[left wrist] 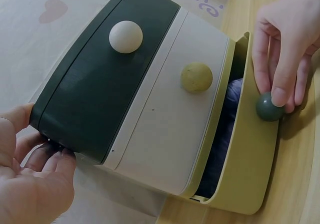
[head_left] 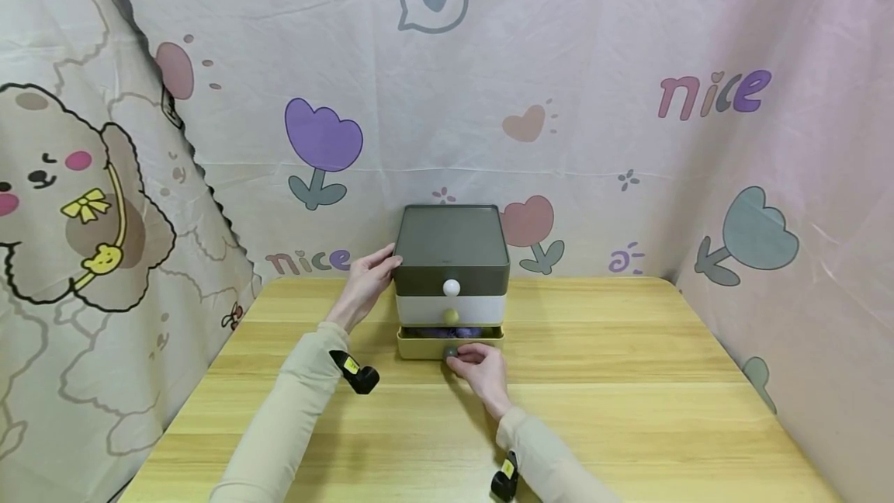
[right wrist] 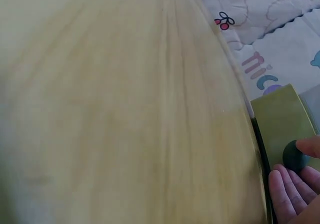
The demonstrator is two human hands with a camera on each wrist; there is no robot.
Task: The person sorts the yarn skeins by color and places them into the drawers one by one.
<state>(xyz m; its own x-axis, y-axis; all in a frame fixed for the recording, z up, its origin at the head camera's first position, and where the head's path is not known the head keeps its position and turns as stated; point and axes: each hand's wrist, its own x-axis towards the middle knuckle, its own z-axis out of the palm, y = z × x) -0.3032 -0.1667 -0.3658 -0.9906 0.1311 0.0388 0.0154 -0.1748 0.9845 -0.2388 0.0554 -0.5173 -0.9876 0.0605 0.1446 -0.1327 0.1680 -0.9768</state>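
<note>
A small three-drawer storage box stands on the table, with a dark green top drawer (head_left: 419, 280), a white middle drawer (head_left: 419, 310) and a yellow-green bottom drawer (left wrist: 245, 169). The bottom drawer is partly out, showing something purple (head_left: 469, 332) inside. My left hand (head_left: 366, 282) holds the box at its upper left corner, thumb at the top edge and fingers against the side (left wrist: 37, 166). With thumb and fingers, my right hand (head_left: 483, 372) pinches the bottom drawer's round dark green knob (left wrist: 270, 107). The white knob (left wrist: 126, 37) and yellow knob (left wrist: 196, 78) are untouched.
The wood-grain table (head_left: 628, 379) extends on both sides of the box. A printed cloth (head_left: 601, 45) hangs behind and along the sides. Black wrist cameras (head_left: 358, 373) are strapped over the beige sleeves (head_left: 293, 394).
</note>
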